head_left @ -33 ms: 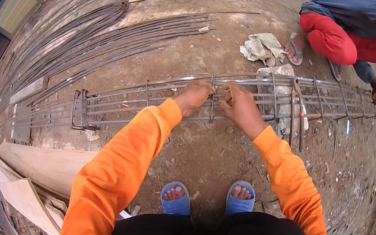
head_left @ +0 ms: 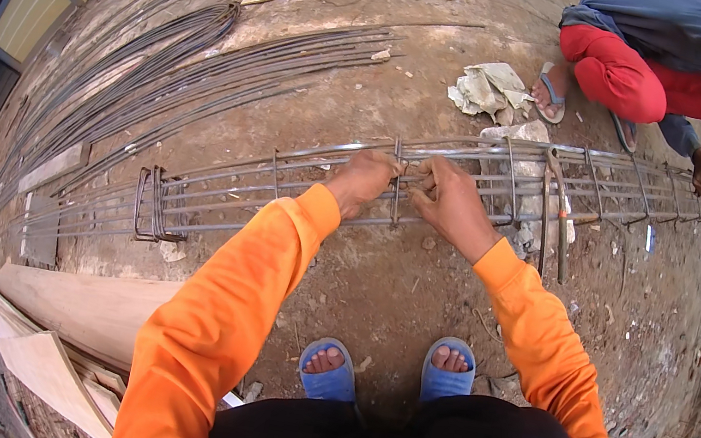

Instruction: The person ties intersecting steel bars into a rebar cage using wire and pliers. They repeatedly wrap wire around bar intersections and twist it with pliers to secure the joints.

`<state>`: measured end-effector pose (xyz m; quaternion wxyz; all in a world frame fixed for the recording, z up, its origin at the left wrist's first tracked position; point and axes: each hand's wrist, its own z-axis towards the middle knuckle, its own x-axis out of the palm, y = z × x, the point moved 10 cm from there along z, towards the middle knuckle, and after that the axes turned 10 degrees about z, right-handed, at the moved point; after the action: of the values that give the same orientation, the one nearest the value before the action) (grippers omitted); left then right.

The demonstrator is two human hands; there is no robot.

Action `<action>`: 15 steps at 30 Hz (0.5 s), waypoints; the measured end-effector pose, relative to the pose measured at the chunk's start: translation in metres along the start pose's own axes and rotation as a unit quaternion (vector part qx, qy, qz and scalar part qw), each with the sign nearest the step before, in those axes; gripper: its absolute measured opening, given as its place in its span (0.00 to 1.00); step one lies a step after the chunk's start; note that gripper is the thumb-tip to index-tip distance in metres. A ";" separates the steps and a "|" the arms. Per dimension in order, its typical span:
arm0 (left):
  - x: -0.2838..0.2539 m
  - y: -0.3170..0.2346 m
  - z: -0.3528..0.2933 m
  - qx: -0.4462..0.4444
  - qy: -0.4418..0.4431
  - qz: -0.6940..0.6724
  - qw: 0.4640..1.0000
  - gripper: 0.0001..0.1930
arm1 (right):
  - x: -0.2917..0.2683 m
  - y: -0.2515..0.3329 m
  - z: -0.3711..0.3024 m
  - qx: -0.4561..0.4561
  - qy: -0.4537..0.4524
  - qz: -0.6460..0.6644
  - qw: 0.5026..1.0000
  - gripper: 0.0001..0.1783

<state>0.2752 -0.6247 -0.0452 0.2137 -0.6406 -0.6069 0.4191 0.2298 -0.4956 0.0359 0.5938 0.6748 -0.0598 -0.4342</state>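
A long rebar cage (head_left: pixel 219 219) of thin steel bars and square stirrups lies across the ground before me. My left hand (head_left: pixel 363 182) is closed in a pinch just left of an upright stirrup (head_left: pixel 395 197). On that stirrup's other side my right hand (head_left: pixel 457 208) is also closed, thumb against bent forefinger. The fingertips of both hands nearly meet by the cage's upper bars. Whatever they pinch is too small or hidden to make out. Long-handled pincers (head_left: pixel 562 228) hang over the cage to the right of my right hand.
Loose rebar (head_left: pixel 180 67) lies in a bundle beyond the cage, at left. A co-worker (head_left: pixel 639 73) crouches at far right, hands at the cage's end. Wooden boards (head_left: pixel 82 303) lie at near left. A crumpled pale sack (head_left: pixel 489 89) and a stone block (head_left: pixel 525 133) sit behind the cage.
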 end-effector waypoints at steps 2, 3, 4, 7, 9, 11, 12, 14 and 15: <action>0.000 -0.006 -0.005 0.000 -0.009 0.016 1.000 0.11 | -0.004 -0.005 -0.004 -0.008 -0.018 -0.014 1.000 0.16; 0.001 -0.010 -0.007 0.000 -0.012 0.025 1.000 0.11 | -0.004 -0.006 -0.004 -0.024 -0.019 -0.036 0.999 0.16; 0.001 -0.013 -0.009 0.002 -0.015 0.020 1.000 0.11 | -0.005 -0.008 -0.004 -0.039 -0.019 -0.058 0.997 0.15; -0.001 -0.008 -0.006 0.003 -0.020 0.011 1.000 0.11 | -0.003 -0.005 0.004 0.000 0.000 -0.026 1.000 0.14; -0.006 -0.004 0.003 0.006 -0.020 0.013 1.000 0.12 | -0.004 0.000 0.016 -0.013 0.009 -0.005 1.000 0.14; -0.008 0.002 0.004 -0.029 -0.047 -0.053 0.997 0.12 | -0.004 -0.001 0.023 -0.021 0.016 0.009 1.000 0.13; -0.005 0.001 0.002 -0.047 -0.058 -0.086 0.993 0.12 | -0.002 -0.003 0.025 -0.024 0.018 0.013 0.999 0.13; -0.001 -0.002 0.003 -0.025 -0.030 -0.141 0.989 0.13 | 0.002 -0.005 0.027 -0.021 0.013 0.020 1.000 0.13; -0.003 -0.001 0.003 -0.013 -0.019 -0.167 0.986 0.13 | 0.005 -0.004 0.027 -0.016 0.006 0.022 1.000 0.13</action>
<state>0.2722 -0.6282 -0.0451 0.2610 -0.5248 -0.7150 0.3812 0.2130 -0.5177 0.0322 0.6141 0.6665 -0.0642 -0.4179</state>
